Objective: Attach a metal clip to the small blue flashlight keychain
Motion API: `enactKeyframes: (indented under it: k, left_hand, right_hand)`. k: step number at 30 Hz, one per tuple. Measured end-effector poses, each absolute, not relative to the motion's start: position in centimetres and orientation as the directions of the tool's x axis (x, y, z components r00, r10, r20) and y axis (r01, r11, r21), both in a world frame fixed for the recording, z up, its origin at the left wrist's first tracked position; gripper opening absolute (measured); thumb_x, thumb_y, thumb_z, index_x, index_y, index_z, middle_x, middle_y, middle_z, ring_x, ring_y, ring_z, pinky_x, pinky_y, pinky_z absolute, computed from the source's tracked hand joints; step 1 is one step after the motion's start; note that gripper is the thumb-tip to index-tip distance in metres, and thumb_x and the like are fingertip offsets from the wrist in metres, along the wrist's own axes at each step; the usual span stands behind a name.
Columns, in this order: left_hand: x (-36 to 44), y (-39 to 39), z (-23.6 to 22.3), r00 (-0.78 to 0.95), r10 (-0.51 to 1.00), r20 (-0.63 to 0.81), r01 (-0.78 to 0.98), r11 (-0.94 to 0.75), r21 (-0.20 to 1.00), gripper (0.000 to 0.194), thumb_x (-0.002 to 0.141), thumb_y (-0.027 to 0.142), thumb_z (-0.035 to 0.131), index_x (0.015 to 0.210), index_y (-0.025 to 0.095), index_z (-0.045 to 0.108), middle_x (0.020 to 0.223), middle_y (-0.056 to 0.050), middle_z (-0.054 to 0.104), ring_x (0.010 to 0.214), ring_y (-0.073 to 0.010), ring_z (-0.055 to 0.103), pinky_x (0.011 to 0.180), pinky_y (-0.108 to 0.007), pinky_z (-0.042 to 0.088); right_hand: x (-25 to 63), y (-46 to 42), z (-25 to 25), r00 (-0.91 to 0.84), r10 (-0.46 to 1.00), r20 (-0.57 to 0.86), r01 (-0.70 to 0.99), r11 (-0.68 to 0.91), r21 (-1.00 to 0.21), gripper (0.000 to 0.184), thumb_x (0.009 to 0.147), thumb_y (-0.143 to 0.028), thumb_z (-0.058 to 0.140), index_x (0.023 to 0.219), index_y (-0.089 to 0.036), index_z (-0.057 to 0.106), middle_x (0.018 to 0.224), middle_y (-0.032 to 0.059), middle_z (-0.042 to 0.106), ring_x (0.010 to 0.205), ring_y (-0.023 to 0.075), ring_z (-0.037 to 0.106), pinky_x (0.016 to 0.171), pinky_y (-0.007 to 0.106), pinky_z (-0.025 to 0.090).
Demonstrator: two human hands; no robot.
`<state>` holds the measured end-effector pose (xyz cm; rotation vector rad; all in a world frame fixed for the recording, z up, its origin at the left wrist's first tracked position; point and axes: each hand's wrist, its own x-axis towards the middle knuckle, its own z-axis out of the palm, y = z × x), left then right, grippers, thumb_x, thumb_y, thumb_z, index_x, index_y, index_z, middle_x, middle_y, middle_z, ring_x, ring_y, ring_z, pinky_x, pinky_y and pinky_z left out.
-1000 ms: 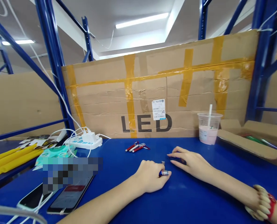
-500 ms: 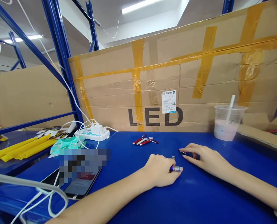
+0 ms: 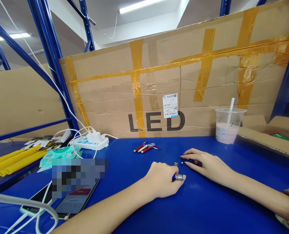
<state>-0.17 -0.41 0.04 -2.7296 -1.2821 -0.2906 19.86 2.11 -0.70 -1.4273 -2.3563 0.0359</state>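
Note:
My left hand [image 3: 162, 180] rests on the blue table [image 3: 207, 208], fingers curled round a small blue and silver battery [image 3: 178, 177]. My right hand [image 3: 204, 164] lies just beyond it, fingers bent over a small dark blue object [image 3: 190, 160] that is mostly hidden. A tiny metal part [image 3: 176, 163] lies between the two hands. Three small red keychain flashlights [image 3: 145, 148] lie farther back, near the cardboard wall.
A taped cardboard sheet marked LED [image 3: 159, 94] stands behind the table. A plastic cup with pink drink and straw [image 3: 228, 126] sits back right beside an open cardboard box [image 3: 268, 136]. A white power strip [image 3: 91, 141], yellow tubes [image 3: 10, 161] and phones [image 3: 69, 201] lie on the left.
The view shifted slightly between frames. Both hands stay in much the same place on the table, the left still holding the battery and the right over the dark object.

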Motion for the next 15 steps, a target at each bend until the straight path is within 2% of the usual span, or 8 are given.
enactKeyframes:
  k: [3, 8, 11, 15]
  left_hand:
    - [-0.2, -0.4, 0.0, 0.626, 0.748, 0.221, 0.770, -0.638, -0.017, 0.037, 0.083, 0.044, 0.029, 0.071, 0.021, 0.054, 0.070, -0.001, 0.065, 0.067, -0.0217, 0.062, 0.054, -0.028, 0.040]
    - [0.0, -0.4, 0.1, 0.638, 0.732, 0.240, 0.755, -0.655, -0.008, 0.036, 0.084, 0.043, 0.029, 0.072, 0.021, 0.055, 0.072, -0.001, 0.065, 0.069, -0.0214, 0.062, 0.054, -0.028, 0.040]
    - [0.0, -0.5, 0.1, 0.638, 0.734, 0.232, 0.755, -0.656, -0.001, 0.037, 0.084, 0.043, 0.028, 0.072, 0.021, 0.055, 0.072, -0.001, 0.065, 0.069, -0.0214, 0.062, 0.054, -0.028, 0.040]
    - [-0.1, -0.6, 0.1, 0.631, 0.744, 0.221, 0.762, -0.648, 0.008, 0.037, 0.084, 0.043, 0.028, 0.075, 0.022, 0.056, 0.073, -0.001, 0.065, 0.069, -0.0213, 0.061, 0.055, -0.028, 0.040]
  right_hand:
    - [19.6, 1.8, -0.5, -0.412, 0.856, 0.311, 0.838, 0.491, -0.240, 0.036, 0.082, -0.043, 0.038, 0.111, -0.031, 0.056, 0.114, 0.0019, 0.053, 0.068, 0.0135, 0.058, 0.058, 0.028, 0.047]
    - [18.9, 1.1, -0.1, -0.443, 0.849, 0.288, 0.831, 0.510, -0.224, 0.029, 0.082, -0.040, 0.040, 0.099, -0.031, 0.063, 0.110, -0.0004, 0.056, 0.073, 0.0152, 0.059, 0.062, 0.030, 0.046]
    - [18.6, 0.7, 0.0, -0.435, 0.845, 0.311, 0.819, 0.515, -0.253, 0.031, 0.085, -0.039, 0.036, 0.100, -0.031, 0.062, 0.107, -0.0008, 0.057, 0.076, 0.0152, 0.059, 0.062, 0.030, 0.045]
    - [18.3, 0.3, 0.3, -0.433, 0.843, 0.318, 0.794, 0.524, -0.308, 0.035, 0.085, -0.047, 0.034, 0.097, -0.032, 0.062, 0.103, -0.0018, 0.058, 0.074, 0.0144, 0.058, 0.062, 0.029, 0.044]
